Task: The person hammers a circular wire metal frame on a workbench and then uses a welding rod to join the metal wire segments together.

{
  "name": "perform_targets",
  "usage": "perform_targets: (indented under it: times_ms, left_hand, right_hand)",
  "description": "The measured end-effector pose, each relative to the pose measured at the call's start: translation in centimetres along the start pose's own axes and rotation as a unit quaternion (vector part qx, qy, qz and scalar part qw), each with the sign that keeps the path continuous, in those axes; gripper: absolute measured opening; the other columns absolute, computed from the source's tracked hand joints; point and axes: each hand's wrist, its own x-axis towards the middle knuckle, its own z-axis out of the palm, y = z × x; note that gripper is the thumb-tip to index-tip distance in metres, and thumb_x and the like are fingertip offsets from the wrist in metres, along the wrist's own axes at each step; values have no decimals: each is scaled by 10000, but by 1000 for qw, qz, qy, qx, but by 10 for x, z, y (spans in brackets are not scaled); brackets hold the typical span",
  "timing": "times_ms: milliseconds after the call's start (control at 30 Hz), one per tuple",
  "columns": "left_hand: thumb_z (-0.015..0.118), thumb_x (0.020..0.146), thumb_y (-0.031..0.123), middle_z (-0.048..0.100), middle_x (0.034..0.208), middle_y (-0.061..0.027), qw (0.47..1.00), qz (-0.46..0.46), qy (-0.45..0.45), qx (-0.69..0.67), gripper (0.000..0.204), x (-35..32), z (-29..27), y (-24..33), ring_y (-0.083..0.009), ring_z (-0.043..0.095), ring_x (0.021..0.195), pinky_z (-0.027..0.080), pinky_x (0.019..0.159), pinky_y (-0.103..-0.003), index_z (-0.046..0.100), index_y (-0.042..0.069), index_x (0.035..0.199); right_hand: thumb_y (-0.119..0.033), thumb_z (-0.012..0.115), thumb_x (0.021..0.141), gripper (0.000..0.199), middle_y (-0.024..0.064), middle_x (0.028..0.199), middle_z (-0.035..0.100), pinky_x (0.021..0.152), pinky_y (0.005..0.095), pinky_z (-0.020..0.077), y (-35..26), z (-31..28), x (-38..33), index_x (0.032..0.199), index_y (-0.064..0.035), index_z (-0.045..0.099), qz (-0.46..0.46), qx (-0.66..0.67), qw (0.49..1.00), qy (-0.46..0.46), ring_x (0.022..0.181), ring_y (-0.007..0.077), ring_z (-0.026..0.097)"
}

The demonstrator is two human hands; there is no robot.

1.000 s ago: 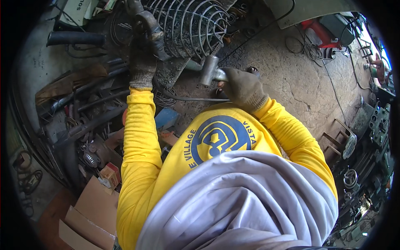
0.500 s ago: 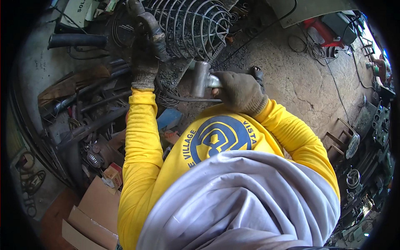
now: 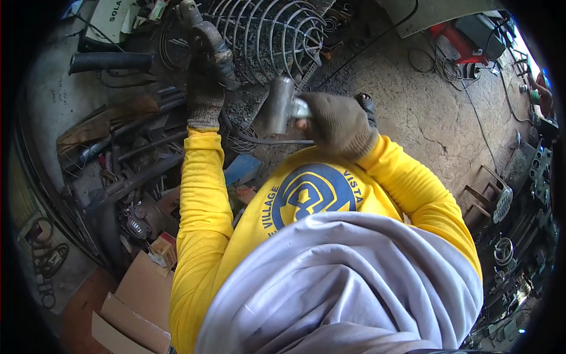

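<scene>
Evidently the gloved left hand [image 3: 204, 97] is clenched around the dark metal bar [image 3: 209, 41] beside the wire cage [image 3: 265, 35], apparently steadying it, while the gloved right hand [image 3: 336, 121] grips the hammer [image 3: 282, 106], raised near the chest, well short of the cage.

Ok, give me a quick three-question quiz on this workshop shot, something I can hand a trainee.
1. True or false: both hands wear knit gloves.
2. What does the right hand hold? A) a metal hammer B) a paintbrush C) a tape measure
3. Fill in: the left hand grips a dark metal part at the rim of the ____ wire cage.

Key: 1 true. 2 A, the hammer head points up and to the left of the fist, in front of the cage. 3 round, its bars curving like a fan guard.
</scene>
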Motion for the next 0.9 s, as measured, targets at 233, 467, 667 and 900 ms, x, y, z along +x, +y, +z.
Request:
perform_targets:
  times_ms: [233,467,667,900]
  left_hand:
    - [565,1031,230,610,1318,-199,961,162,13,226,419,11,2,20,-335,575,1258,437,1065,-396,534,-6,1376]
    - [555,1033,229,588,1352,-233,955,160,-22,248,457,9,-2,13,-360,561,1279,414,1084,-392,506,-6,1422]
    - [528,1036,143,573,1386,-232,973,118,-16,197,442,9,-2,16,-332,554,1305,402,1101,-367,486,-2,1451]
    - [530,1024,126,530,1437,-226,953,164,-26,252,479,11,-3,12,-328,514,1347,371,1135,-371,450,-3,1478]
  right_hand:
    - [-439,625,970,418,186,878,716,707,478,558,-7,-1,2,1136,-56,608,129,-20,989,-66,831,387,714]
    - [-408,646,959,381,203,835,694,687,485,547,19,8,6,1079,-48,610,97,-55,994,5,793,406,700]
    - [-459,634,960,423,180,855,705,690,458,560,2,4,-7,1097,-59,631,56,-23,998,9,801,376,715]
    - [-425,657,952,395,198,826,690,692,489,547,37,16,4,1070,-51,612,99,-61,993,28,779,400,699]
